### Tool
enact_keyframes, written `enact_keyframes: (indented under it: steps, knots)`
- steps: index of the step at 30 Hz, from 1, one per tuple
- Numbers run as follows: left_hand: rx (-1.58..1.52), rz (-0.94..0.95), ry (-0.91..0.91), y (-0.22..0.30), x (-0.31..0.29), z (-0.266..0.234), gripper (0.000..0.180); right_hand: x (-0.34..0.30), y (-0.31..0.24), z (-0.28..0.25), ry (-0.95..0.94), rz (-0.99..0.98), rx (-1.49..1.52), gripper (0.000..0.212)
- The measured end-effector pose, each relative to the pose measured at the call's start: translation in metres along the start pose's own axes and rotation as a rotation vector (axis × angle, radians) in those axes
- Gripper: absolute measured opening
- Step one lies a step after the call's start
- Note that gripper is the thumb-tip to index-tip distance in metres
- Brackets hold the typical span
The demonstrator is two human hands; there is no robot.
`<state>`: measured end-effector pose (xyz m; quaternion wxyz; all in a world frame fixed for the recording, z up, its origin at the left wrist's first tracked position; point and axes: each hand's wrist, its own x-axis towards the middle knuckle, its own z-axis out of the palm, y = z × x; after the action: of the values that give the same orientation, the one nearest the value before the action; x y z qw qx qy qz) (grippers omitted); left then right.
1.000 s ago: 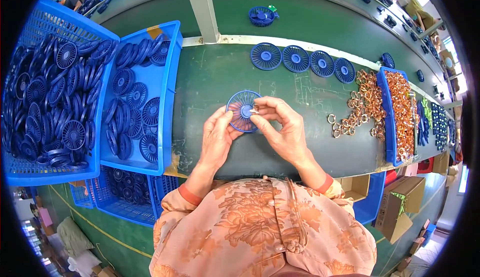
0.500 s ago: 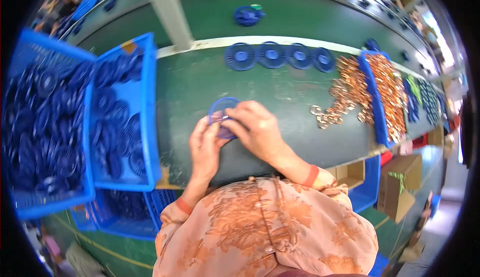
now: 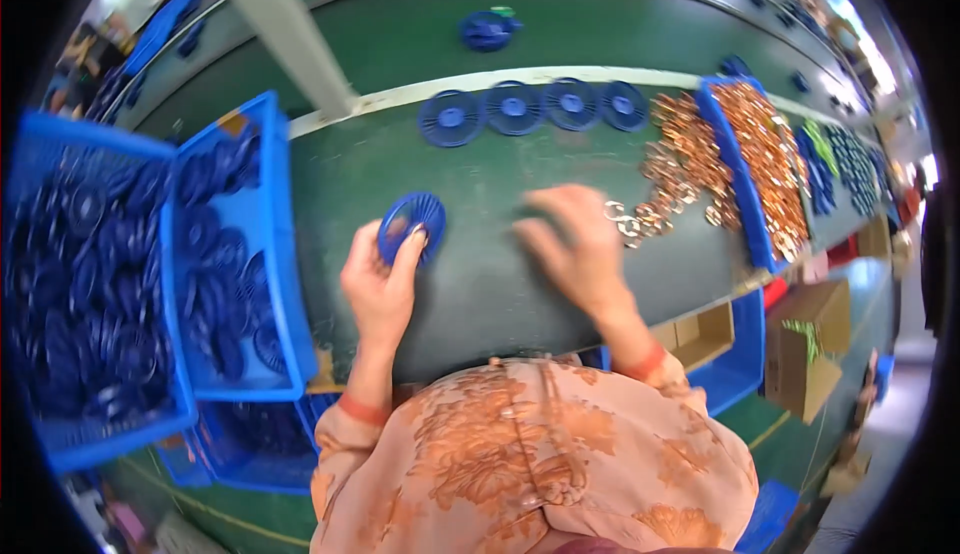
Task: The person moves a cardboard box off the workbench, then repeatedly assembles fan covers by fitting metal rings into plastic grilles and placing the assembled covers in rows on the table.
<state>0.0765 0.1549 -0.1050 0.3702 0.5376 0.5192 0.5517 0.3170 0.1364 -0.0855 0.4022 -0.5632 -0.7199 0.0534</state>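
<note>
Blue crates (image 3: 283, 224) of grilles (image 3: 95, 274) stand left of the green tabletop (image 3: 480, 304), a pale post (image 3: 285, 34) behind. Over it, the left hand (image 3: 380, 279) pinches one tilted blue grille (image 3: 428, 216). The right hand (image 3: 580, 249) — blurred, thumb and fingers parted — is near loose copper-coloured rings (image 3: 665, 189) and a filled tray (image 3: 735, 174). A second ago, both hands were at the blue grille.

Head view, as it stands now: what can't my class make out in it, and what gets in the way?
All in the head view:
Right hand: blur smears its fingers.
Blue grille: partly covered by the thumb of the left hand.
Copper-coloured rings: too small and overlapping to count.
Lower blue parts in the far-left basket: hidden by those on top.
Blue item at the top: too small for detail.
</note>
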Motion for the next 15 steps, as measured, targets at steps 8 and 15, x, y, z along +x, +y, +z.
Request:
enact_keyframes:
  steps: [8,15]
  knots:
    - [0.797,0.417,0.17,-0.04,0.072,-0.006,0.024,-0.038,0.062,-0.027,0.038,0.224,-0.491,0.018]
    - [0.845,0.354,-0.104,-0.055,0.103,0.01,0.047,-0.034,0.061,-0.022,0.016,0.231,-0.48,0.009]
